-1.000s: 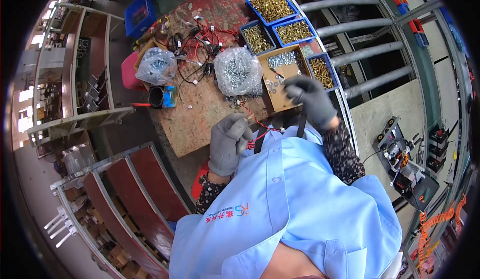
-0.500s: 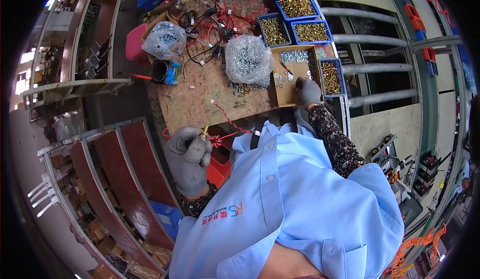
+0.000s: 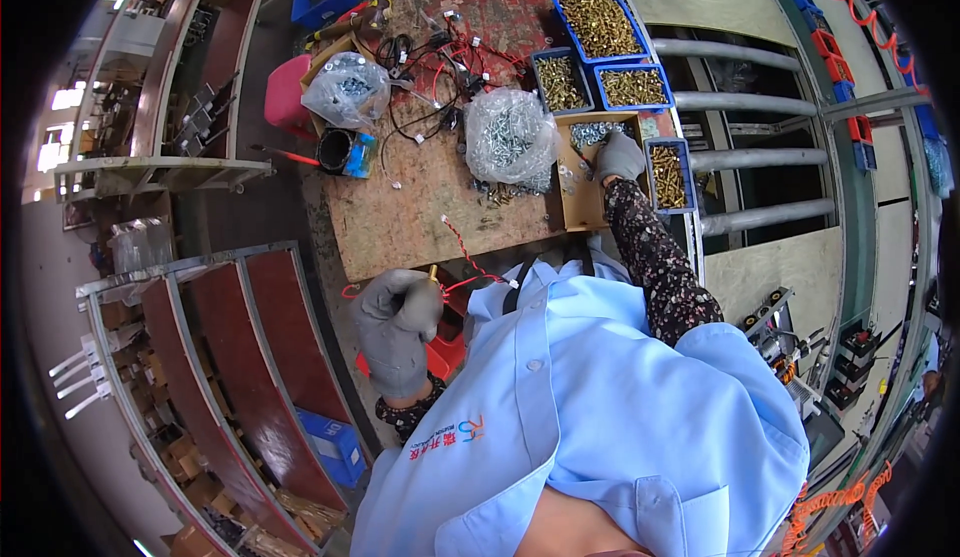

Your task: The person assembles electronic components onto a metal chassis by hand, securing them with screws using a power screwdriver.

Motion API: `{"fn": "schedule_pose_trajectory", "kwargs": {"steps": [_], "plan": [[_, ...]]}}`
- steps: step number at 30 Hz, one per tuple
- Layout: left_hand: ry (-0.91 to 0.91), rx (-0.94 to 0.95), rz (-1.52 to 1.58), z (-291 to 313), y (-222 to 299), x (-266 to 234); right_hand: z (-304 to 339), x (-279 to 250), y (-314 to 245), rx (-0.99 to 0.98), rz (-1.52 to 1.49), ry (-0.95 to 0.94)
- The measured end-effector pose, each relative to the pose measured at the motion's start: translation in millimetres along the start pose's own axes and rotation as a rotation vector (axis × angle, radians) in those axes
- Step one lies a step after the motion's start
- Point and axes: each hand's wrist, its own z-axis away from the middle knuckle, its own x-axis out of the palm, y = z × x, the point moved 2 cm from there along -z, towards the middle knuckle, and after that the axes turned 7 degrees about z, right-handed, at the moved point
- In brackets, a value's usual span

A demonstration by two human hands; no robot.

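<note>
My left hand [image 3: 395, 332], in a grey glove, is closed around a brass-coloured bolt [image 3: 433, 272] in front of the table's near edge. A twisted red wire [image 3: 460, 242] with a white connector trails from beside it. In the cardboard tray [image 3: 583, 212] on the right, my gloved right hand [image 3: 620, 157] reaches down at the washers [image 3: 592, 134] at the far end. Its fingertips are hidden beneath the hand, so whether they grip a washer does not show. A clear plastic bag of silvery screws [image 3: 510, 137] stands left of the tray.
Blue bins of brass bolts [image 3: 602, 25] stand at the table's far right, with another bolt bin [image 3: 668, 175] beside the tray. Tangled wires [image 3: 440, 67], a second plastic bag [image 3: 345, 90] and a black round container [image 3: 337, 149] lie left. Metal rollers [image 3: 760, 162] run along the right.
My right hand has moved farther into the tray, from its near end to the washers. My left hand has shifted slightly right and lower, still holding the bolt.
</note>
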Motion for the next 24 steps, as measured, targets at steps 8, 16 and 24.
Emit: {"fn": "schedule_pose_trajectory", "kwargs": {"steps": [8, 16, 24], "plan": [[-0.291, -0.05, -0.159, -13.2, -4.3, 16.8, -7.6, -8.9, 17.2, -0.049, -0.037, -0.103], [-0.696, -0.078, -0.367, -21.7, -21.4, 47.6, 64.5, -47.9, 6.1, -0.157, -0.357, 0.309], [-1.24, -0.147, -0.529, 36.5, -50.0, 163.7, 238.3, -41.2, 226.6, 0.664, -1.484, 0.506]]}}
